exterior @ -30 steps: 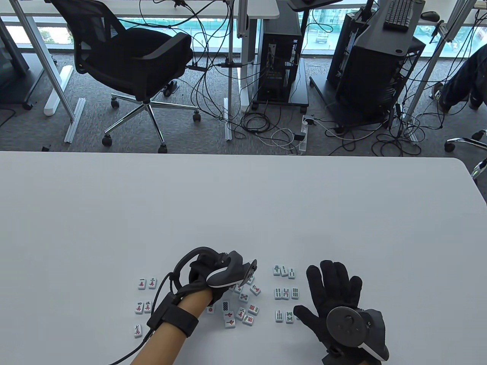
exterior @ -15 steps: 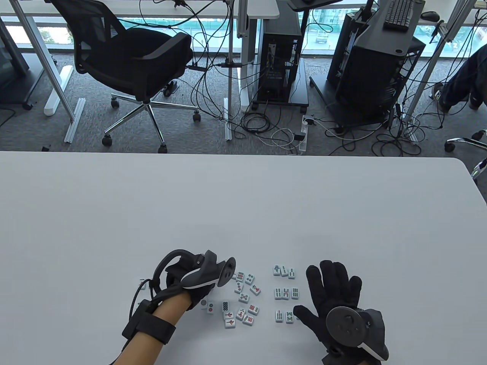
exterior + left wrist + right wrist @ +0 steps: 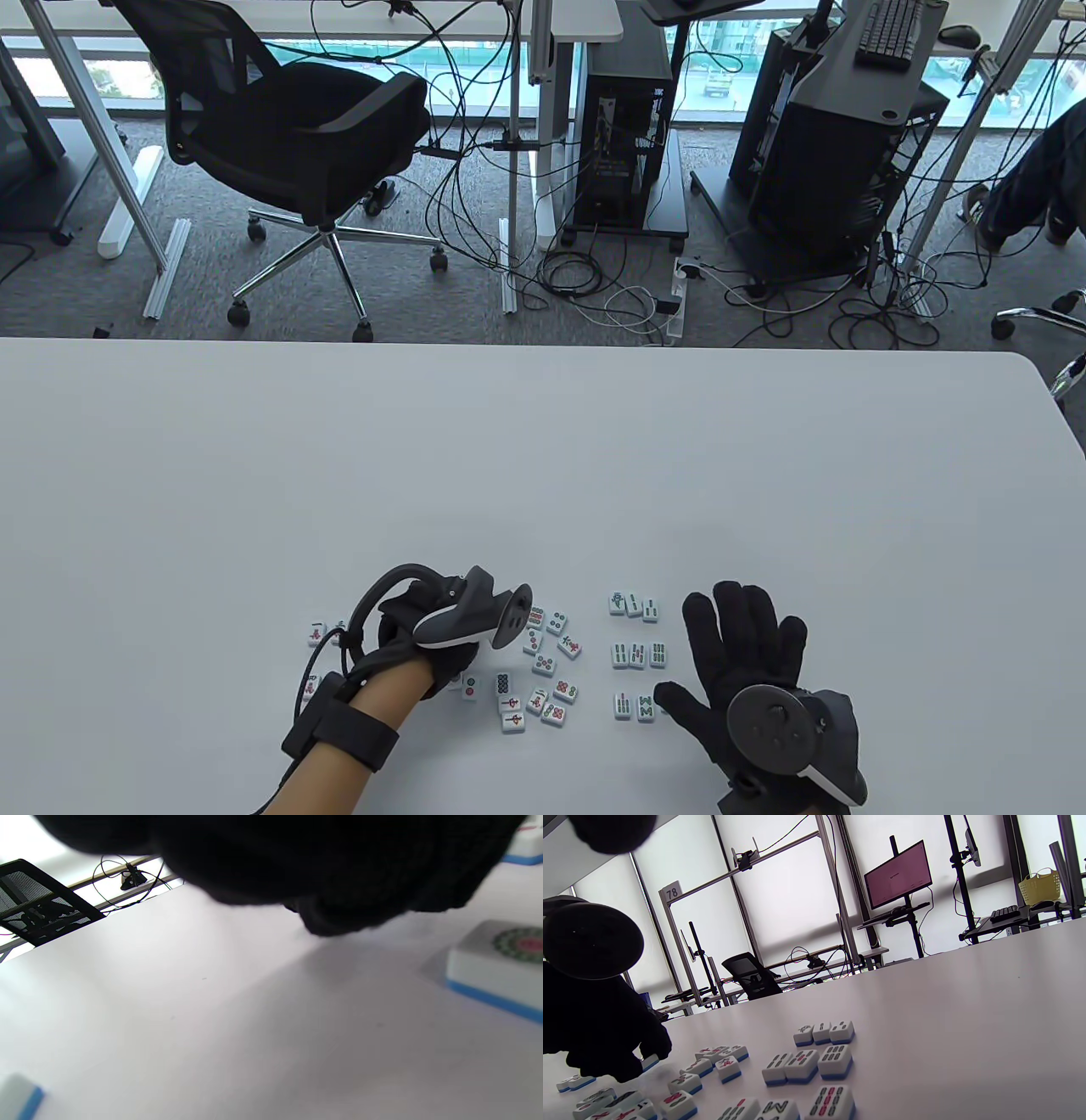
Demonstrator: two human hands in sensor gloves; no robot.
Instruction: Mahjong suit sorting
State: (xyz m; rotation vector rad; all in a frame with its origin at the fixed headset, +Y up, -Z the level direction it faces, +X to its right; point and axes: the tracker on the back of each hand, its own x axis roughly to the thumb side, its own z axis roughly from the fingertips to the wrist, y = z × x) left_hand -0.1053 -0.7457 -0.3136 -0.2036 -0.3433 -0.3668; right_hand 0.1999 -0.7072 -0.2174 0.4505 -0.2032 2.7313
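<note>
Small white mahjong tiles with blue backs lie near the table's front edge. Bamboo tiles [image 3: 636, 654] form three neat rows on the right, also in the right wrist view [image 3: 806, 1065]. A loose mixed pile [image 3: 543, 671] lies in the middle. One character tile [image 3: 316, 633] shows at the left; my left hand [image 3: 441, 666] covers its neighbours. That hand's fingers point down at the table [image 3: 615, 1065], one tip close to a tile [image 3: 650, 1062]. The left wrist view shows only dark glove [image 3: 335, 916] and a circle tile [image 3: 500, 963]. My right hand [image 3: 738, 645] lies flat, fingers spread, beside the bamboo rows.
The white table [image 3: 543, 441] stretches bare far beyond the tiles. Past its far edge stand a black office chair [image 3: 288, 127], computer towers and floor cables.
My left hand left the mixed pile, swung left over the character tiles, and has now come slightly back to the right. The right hand has not moved.
</note>
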